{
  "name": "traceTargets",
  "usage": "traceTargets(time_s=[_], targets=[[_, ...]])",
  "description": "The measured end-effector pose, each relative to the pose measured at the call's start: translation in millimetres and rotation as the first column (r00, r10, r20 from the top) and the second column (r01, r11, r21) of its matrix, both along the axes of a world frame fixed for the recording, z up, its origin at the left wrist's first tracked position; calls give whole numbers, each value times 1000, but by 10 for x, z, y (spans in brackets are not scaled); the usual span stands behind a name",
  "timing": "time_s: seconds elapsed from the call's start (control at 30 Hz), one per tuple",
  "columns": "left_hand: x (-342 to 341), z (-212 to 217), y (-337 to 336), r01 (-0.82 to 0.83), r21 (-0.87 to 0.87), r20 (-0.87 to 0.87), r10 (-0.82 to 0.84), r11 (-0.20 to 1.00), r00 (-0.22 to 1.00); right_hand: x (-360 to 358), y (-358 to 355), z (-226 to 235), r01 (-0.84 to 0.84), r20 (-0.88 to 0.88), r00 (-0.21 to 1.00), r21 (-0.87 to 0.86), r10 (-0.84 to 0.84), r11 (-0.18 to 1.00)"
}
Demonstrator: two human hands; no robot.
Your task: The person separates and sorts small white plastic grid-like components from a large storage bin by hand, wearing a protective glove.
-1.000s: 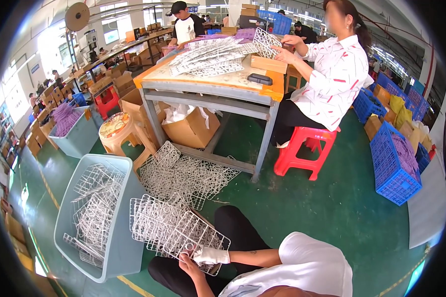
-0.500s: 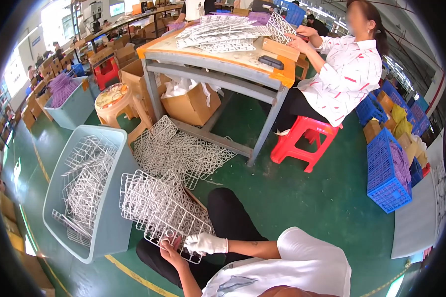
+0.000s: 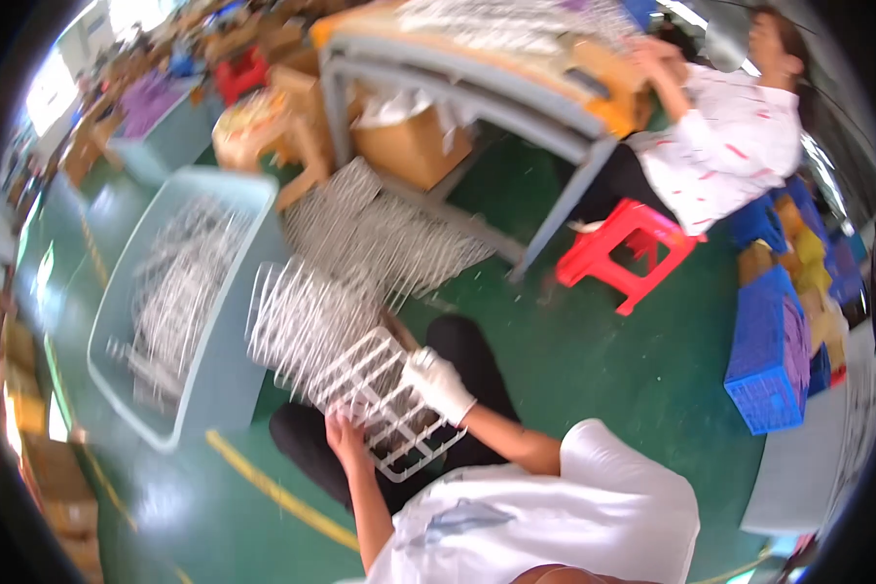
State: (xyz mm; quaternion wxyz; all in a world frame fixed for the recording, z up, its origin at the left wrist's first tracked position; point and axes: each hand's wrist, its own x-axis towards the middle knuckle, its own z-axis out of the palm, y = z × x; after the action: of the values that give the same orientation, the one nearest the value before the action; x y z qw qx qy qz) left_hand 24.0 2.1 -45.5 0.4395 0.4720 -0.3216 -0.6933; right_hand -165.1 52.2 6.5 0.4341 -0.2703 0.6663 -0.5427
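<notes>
Your L hand bare, R hand gloved; both clamped on white wire rack; long axis runs up-left toward grey bin.

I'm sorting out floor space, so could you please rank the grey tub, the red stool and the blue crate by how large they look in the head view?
1. Grey tub, clearly the largest.
2. and 3. Blue crate and red stool look about alike; fisheye bending at the rim makes ranking them unsure.

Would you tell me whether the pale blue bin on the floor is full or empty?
Partly full: the bin holds white wire racks.
</notes>
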Motion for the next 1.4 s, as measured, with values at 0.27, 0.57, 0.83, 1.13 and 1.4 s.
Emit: traceTargets(time_s=[0.27, 0.57, 0.83, 1.13, 1.4], targets=[[-433, 444, -94, 34, -405, 130, 21, 914, 991, -205, -86, 215, 155, 149, 976, 53, -161, 986], [-330, 668, -48, -34, -196, 193, 73, 980, 978, 42, -13, 333, 133, 185, 974, -6, -129, 991], [-328, 599, -100, -25, -227, 148, 59, 974, 987, 97, 28, 318, 116, 178, 976, 61, -125, 991], [-288, 523, -159, -99, -286, 82, 127, 953, 989, 33, -13, 350, 104, 242, 964, 26, -107, 994], [-185, 560, -129, -57, -108, -91, 48, 992, 995, -38, -91, 333, 140, 224, 961, 104, -160, 985]])
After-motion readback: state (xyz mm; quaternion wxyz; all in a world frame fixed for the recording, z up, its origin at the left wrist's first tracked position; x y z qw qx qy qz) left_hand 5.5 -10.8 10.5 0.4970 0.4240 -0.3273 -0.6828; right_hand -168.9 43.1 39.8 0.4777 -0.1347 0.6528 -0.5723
